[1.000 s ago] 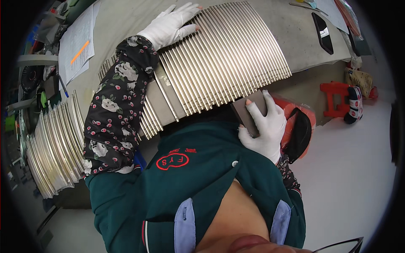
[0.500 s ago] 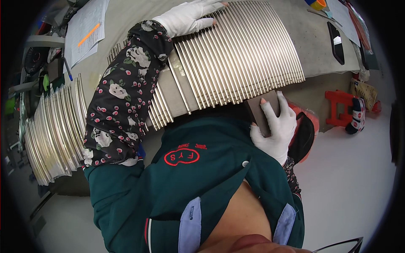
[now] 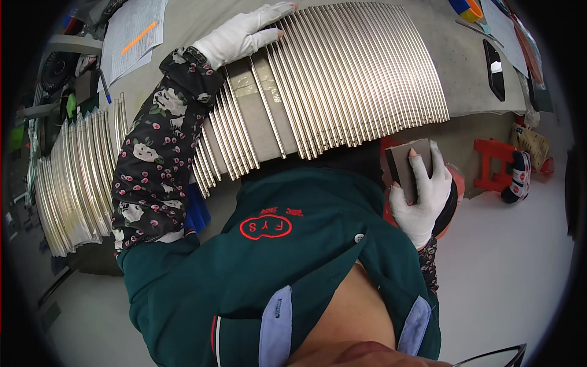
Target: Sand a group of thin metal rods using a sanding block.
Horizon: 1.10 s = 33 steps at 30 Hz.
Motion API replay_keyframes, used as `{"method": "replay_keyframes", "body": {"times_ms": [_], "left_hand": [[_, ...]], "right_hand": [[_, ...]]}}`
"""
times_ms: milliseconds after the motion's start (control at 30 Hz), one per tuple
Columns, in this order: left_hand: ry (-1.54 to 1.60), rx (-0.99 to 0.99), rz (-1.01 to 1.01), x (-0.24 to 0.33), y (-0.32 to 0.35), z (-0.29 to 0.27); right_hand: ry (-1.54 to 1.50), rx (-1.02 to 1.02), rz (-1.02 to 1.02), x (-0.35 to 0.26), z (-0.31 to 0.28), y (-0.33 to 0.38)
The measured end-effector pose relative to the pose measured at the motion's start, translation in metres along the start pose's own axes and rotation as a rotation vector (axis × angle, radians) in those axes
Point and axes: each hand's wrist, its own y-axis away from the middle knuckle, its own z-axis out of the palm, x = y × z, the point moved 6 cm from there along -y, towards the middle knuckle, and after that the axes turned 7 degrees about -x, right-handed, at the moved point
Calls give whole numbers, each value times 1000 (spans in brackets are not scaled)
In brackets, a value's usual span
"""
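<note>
A wide row of slim silver metal tubes (image 3: 361,73) lies side by side on the grey table. My left hand (image 3: 244,38), in a white glove with bare fingertips, is open, its fingers stretched over the far left part of this row. One single tube (image 3: 268,110) lies apart from the row, and a smaller group of tubes (image 3: 235,131) is to its left, partly under my sleeved forearm. Below the row's near right end, off the table edge, my gloved right hand (image 3: 425,199) grips a flat grey-brown rectangular block (image 3: 416,160) with fingers spread across it.
Tubes in clear plastic wrap (image 3: 76,183) stand at the left. Paper sheets (image 3: 131,37) with an orange strip and a pen (image 3: 105,88) lie at the far left. A phone (image 3: 494,70) lies at the right. Beyond the table edge is a red stand (image 3: 491,165).
My right hand has carried the block rightward, away from the near ends of the tubes. My left hand and forearm have shifted left, uncovering more of the smaller tube group.
</note>
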Motion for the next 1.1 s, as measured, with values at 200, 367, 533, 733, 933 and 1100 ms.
{"method": "replay_keyframes", "body": {"times_ms": [200, 367, 533, 733, 933, 1100], "left_hand": [[-83, 115, 62, 28, -9, -16], [-134, 117, -206, 54, -49, -9], [-106, 5, -269, 59, -49, -3], [-105, 15, -255, 62, -49, -4], [-96, 29, -240, 49, -53, 12], [-196, 165, -185, 47, -54, 15]], "right_hand": [[-62, 14, -76, -19, -2, -13], [-65, -78, -84, -38, 14, -22], [58, -15, -72, -58, 18, -45], [154, -15, -101, -71, 20, -73], [84, -161, -76, -47, 9, -6], [59, -97, 12, -49, 14, -9]]}}
